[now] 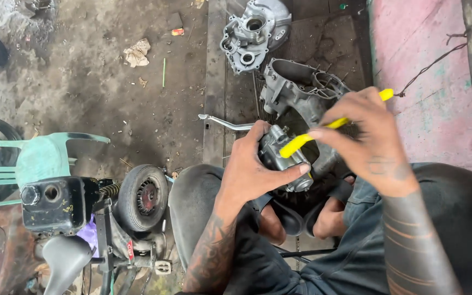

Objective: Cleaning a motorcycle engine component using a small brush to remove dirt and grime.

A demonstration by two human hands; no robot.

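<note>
Your left hand (252,166) was wrapped around a small grey cast-metal carburettor body (281,153), fingers curled behind it and the thumb stretched flat across its near side, so the part sat clamped in your palm just above your knees. It looked dull and grimy, with a rounded silver fitting at its lower right end. Across its top lay a yellow plastic-handled tool (331,124), slanting up to the right; its lower end touched the carburettor beside your left thumb. Your right hand (370,139) pinched that handle narrowly between thumb and fingertips, the yellow tip poking out past your knuckles. Just beyond your hands, on the dark metal plate, stood a large grey aluminium engine casing (301,90), and farther off a second, paler casing half (253,33). A small red-and-white label (130,250) showed near left, on the small machine's frame below its black wheel (143,196).
</note>
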